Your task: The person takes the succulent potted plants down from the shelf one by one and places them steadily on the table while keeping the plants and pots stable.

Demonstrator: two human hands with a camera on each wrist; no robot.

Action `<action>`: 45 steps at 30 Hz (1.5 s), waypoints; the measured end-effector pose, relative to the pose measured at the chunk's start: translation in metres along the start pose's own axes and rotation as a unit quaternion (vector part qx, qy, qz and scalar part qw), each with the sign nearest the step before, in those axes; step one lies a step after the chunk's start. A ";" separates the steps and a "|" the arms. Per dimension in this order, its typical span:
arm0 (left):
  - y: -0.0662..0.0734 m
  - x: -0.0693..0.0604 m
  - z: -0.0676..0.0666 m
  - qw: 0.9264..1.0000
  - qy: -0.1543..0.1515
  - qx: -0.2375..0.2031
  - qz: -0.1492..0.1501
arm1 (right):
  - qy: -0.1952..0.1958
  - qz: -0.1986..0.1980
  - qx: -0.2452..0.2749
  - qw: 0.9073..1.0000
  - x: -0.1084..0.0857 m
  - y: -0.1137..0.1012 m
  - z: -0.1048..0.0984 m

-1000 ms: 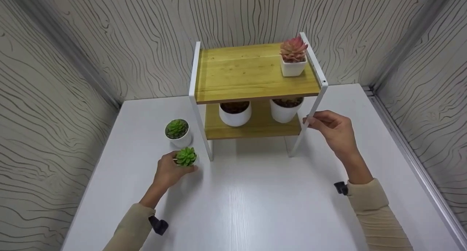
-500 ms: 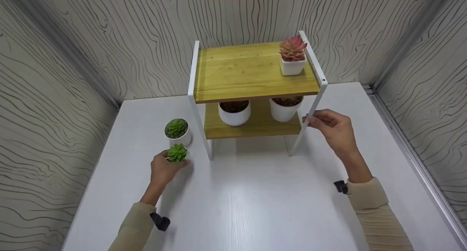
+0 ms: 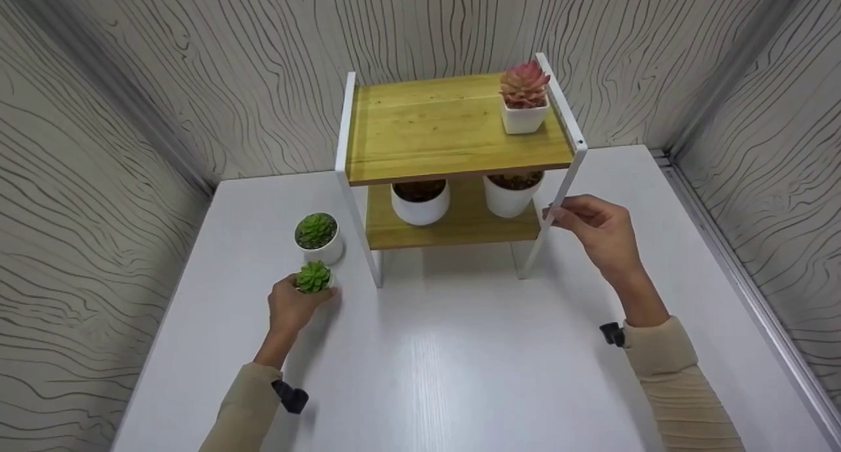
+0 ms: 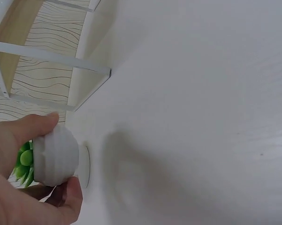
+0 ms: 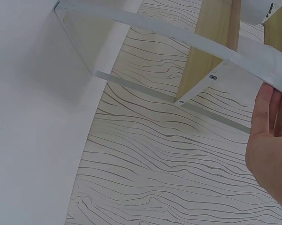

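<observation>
My left hand grips a small potted succulent with green leaves. Its ribbed white pot sits between thumb and fingers in the left wrist view, with a shadow falling on the table to one side. Just behind it stands a second green succulent in a white pot. My right hand pinches the white front right post of a two-tier wooden shelf; in the right wrist view the fingertips touch that metal bar.
A pink succulent in a square white pot stands on the top tier at right. On the lower tier are two white pots, one left and one right, their tops partly hidden. Patterned walls enclose the white table.
My left hand has moved left with the green potted succulent, away from the shelf's left post. The right hand keeps its pinch on the post.
</observation>
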State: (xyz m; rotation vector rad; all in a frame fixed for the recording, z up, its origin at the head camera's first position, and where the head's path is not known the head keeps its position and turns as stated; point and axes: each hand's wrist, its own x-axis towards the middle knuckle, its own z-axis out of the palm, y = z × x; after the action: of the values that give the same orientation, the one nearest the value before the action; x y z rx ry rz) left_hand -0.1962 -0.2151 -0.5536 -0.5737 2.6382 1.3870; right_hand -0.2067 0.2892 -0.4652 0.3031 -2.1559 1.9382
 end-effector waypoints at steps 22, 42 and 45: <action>-0.017 0.007 0.005 1.000 0.005 0.008 -0.011 | 0.001 -0.005 0.015 1.000 -0.001 0.000 0.001; -0.021 0.009 0.010 1.000 0.016 0.017 0.009 | -0.010 -0.016 -0.002 1.000 0.000 0.002 -0.002; -0.022 0.010 0.012 1.000 0.018 0.019 0.010 | -0.013 -0.023 -0.002 1.000 0.000 0.002 -0.001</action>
State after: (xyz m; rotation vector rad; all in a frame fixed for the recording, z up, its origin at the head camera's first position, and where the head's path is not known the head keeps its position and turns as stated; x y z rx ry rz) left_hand -0.1985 -0.2193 -0.5803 -0.5764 2.6993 1.3424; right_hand -0.2072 0.2908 -0.4672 0.3754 -2.1488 1.9148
